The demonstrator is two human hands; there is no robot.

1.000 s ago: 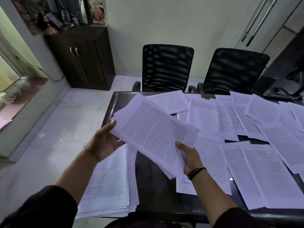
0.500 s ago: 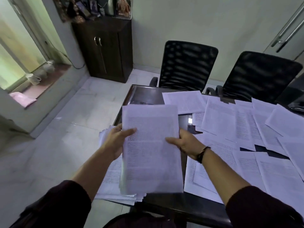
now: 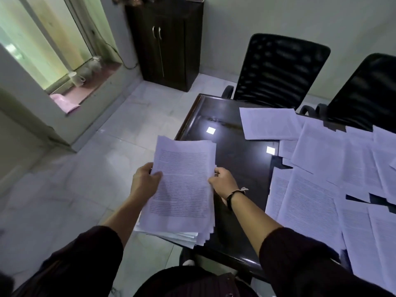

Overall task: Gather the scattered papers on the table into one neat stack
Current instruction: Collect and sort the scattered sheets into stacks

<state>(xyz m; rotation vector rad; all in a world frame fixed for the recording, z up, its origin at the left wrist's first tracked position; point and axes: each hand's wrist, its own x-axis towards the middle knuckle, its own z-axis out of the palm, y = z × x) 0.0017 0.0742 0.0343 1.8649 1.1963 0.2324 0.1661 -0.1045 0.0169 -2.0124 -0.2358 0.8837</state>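
Observation:
A thick stack of printed papers lies at the near left corner of the dark glossy table, its lower edges fanned and uneven. My left hand grips the stack's left edge, thumb on the top sheet. On the opposite edge, my right hand presses in with its fingers curled. Several loose printed sheets cover the right half of the table, overlapping one another. One sheet lies apart at the far side.
Two black mesh chairs stand behind the table. A dark wooden cabinet is against the far wall. A window ledge with a white mug is at left. Pale tiled floor lies left of the table.
The sheets I held tilted in the air have come down onto the pile at the table's left corner. Both hands now hold the sides of that stack. The view has swung left.

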